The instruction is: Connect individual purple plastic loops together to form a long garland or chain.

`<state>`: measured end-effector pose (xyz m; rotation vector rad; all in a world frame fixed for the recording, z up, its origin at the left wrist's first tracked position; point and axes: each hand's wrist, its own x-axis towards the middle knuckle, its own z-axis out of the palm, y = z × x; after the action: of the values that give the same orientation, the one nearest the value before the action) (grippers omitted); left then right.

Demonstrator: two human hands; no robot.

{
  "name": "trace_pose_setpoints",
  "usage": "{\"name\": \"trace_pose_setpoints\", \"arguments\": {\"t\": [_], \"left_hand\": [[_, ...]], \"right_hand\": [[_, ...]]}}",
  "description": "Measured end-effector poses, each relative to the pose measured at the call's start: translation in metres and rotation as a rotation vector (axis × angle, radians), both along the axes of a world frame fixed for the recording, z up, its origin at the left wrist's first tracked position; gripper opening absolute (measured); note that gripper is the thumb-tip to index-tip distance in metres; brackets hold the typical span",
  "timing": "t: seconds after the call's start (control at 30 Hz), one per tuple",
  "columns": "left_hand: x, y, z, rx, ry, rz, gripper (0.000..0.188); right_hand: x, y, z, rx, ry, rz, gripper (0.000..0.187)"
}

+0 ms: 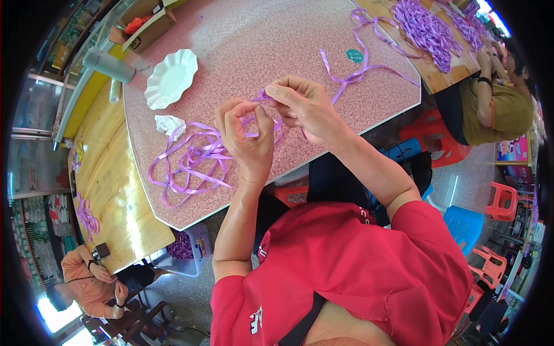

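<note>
Two hands work one length of purple ribbon (266,115) above the pink speckled surface (254,46). I see the left hand (245,135) with thumb and forefinger pinched on the ribbon, the remaining fingers (231,118) curled inward. I see the right hand (306,106) clenched on the same ribbon just beside the left hand, its fingertips pressed together at the top. The ribbon sits between the two hands, held clear of the surface.

From the left hand, the ribbon drops into a loose tangle of purple loops (187,164) lying on the surface near its front edge. From the right hand, a second run of ribbon (358,69) trails away across the surface toward the far right corner.

A crumpled white scrap (169,123) lies touching the upper edge of the tangle. A white scalloped plate (171,78) rests beyond it, well apart from the hands. A small round teal sticker (354,55) lies on the surface near the trailing ribbon.

A wooden surface (109,173) adjoins the pink one on the left. A second wooden surface at upper right carries a heap of purple ribbon pieces (424,26). One person in an olive shirt (499,109) sits beside that heap. Another person in an orange shirt (86,282) sits at lower left. Red and blue plastic stools (461,222) stand on the floor at right.
</note>
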<state>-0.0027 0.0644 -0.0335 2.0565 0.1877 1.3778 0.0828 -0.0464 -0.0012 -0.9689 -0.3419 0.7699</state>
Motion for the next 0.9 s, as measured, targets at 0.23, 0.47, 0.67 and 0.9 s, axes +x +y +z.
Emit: {"name": "trace_pose_setpoints", "arguments": {"t": [0.23, 0.47, 0.67, 0.9], "left_hand": [[-0.006, -0.002, 0.008, -0.030, 0.047, -0.062, 0.017], [-0.004, 0.001, 0.014, 0.012, 0.095, -0.012, 0.020], [-0.007, 0.004, 0.023, -0.018, 0.165, -0.081, 0.019], [-0.010, 0.009, 0.035, 0.033, 0.349, -0.180, 0.014]], "right_hand": [[-0.002, 0.003, -0.004, -0.075, -0.260, -0.076, 0.016], [-0.003, -0.003, 0.002, -0.075, -0.433, -0.083, 0.015], [0.002, -0.004, -0.007, -0.137, -0.771, -0.201, 0.006], [0.008, -0.013, -0.004, -0.141, -0.992, -0.216, 0.001]]}}
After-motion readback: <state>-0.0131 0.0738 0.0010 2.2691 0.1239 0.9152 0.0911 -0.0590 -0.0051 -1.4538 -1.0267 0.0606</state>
